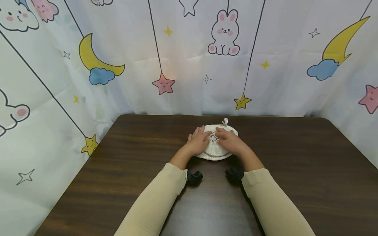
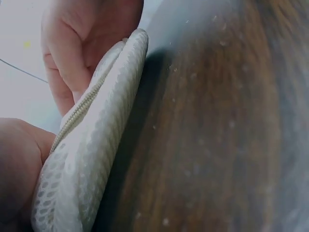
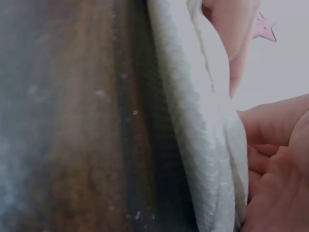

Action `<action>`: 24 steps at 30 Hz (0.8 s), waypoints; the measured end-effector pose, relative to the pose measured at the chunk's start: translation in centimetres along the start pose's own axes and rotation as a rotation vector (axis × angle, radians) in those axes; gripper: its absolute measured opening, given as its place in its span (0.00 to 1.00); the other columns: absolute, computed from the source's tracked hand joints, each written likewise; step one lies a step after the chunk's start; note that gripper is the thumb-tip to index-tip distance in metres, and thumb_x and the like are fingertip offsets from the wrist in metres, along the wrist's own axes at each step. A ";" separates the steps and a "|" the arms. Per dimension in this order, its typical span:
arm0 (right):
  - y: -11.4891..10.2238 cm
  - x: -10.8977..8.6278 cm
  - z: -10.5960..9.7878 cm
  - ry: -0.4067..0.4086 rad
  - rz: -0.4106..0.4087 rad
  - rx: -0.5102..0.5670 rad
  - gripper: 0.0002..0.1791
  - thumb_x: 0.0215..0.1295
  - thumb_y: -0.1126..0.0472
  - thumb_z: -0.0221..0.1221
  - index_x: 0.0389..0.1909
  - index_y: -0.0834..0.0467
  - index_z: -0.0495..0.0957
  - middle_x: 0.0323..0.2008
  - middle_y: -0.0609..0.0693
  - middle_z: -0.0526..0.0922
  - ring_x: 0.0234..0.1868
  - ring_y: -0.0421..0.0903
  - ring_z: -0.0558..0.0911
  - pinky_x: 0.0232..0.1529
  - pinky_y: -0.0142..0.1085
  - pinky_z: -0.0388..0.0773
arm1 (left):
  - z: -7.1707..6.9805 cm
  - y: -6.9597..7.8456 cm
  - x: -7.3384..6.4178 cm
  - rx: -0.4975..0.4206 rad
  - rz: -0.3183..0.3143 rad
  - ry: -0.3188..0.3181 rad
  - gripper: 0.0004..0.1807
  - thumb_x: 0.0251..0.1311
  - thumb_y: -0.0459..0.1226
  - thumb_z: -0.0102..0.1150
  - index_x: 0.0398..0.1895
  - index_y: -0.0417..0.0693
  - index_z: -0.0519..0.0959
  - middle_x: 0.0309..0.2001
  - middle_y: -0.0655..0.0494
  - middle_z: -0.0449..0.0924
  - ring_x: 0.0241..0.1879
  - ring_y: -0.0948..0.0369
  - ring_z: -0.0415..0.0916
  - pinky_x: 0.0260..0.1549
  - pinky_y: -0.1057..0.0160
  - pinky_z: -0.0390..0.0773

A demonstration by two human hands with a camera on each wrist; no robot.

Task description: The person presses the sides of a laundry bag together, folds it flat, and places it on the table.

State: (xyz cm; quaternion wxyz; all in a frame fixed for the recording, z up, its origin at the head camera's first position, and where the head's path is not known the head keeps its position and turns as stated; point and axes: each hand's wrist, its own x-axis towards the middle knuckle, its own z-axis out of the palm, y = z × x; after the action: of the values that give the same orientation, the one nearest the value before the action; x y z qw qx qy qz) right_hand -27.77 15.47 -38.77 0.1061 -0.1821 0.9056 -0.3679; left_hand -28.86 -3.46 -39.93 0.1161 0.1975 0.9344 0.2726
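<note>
A round white mesh laundry bag (image 1: 217,151) lies flat near the far edge of the table, with a line drawing on top. A small white loop (image 1: 225,121) sticks out at its far side. My left hand (image 1: 198,141) rests on the bag's left part, fingers spread and pointing forward. On the right part lies my right hand (image 1: 231,141), its fingers reaching inward over the drawing. In the left wrist view a zipper (image 2: 84,107) runs along the bag's edge. The right wrist view shows the bag's padded rim (image 3: 181,101) close over the table.
The brown wooden table (image 1: 141,154) spreads out around the bag. Behind it hangs a white curtain (image 1: 189,39) printed with moons, stars and rabbits. Black wrist-worn devices (image 1: 194,177) show beneath both cream sleeves (image 1: 153,203).
</note>
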 end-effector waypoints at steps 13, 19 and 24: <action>-0.6 0.0 0.3 0.080 -0.023 -0.180 0.38 0.77 0.51 0.47 0.76 0.69 0.47 0.77 0.67 0.41 0.78 0.64 0.37 0.73 0.62 0.35 | -0.2 -0.1 -0.4 0.029 0.048 0.002 0.29 0.78 0.53 0.27 0.78 0.58 0.55 0.80 0.46 0.37 0.79 0.49 0.31 0.70 0.34 0.40; -0.2 -0.3 0.4 -0.014 0.006 -0.224 0.36 0.77 0.53 0.41 0.75 0.70 0.45 0.77 0.68 0.37 0.77 0.66 0.34 0.72 0.63 0.29 | 0.0 0.0 -0.6 0.106 0.050 -0.034 0.31 0.77 0.54 0.27 0.80 0.58 0.48 0.80 0.48 0.33 0.79 0.51 0.28 0.72 0.36 0.38; -0.1 -0.4 0.5 -0.058 0.006 -0.266 0.35 0.78 0.54 0.41 0.76 0.70 0.44 0.77 0.67 0.36 0.77 0.66 0.33 0.72 0.63 0.29 | 0.0 0.2 -0.6 0.139 0.031 -0.066 0.32 0.77 0.54 0.27 0.80 0.59 0.45 0.80 0.50 0.30 0.79 0.52 0.25 0.73 0.39 0.35</action>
State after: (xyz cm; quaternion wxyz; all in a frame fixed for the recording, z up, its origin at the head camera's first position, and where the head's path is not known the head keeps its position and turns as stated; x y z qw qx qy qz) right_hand -27.27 15.25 -39.00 0.1083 -0.2024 0.9435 -0.2388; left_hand -28.28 -3.54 -39.79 0.1284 0.2284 0.9436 0.2024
